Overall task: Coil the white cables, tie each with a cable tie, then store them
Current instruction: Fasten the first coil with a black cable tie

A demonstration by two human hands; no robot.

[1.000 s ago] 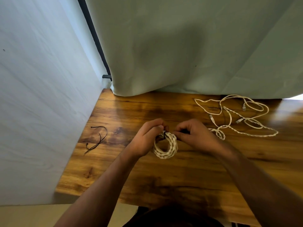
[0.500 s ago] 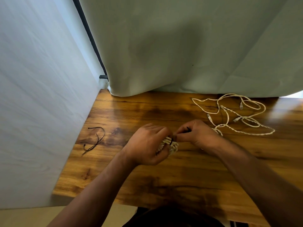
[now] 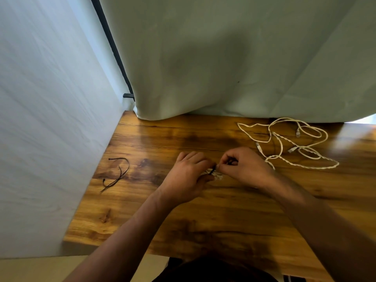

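As left hand (image 3: 188, 176) clamped coiled white cable (image 3: 215, 175) on table (image 3: 223, 216), right hand (image 3: 245, 167) pinched black cable tie (image 3: 213, 170); tying step underway, cinching likely next.

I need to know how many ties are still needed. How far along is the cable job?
Done: one white cable is wound into a coil. In hand: the left hand covers that coil while the right hand pulls a black cable tie around it. Left: the loose white cables on the table are uncoiled, the spare black ties lie unused, and nothing looks stored.
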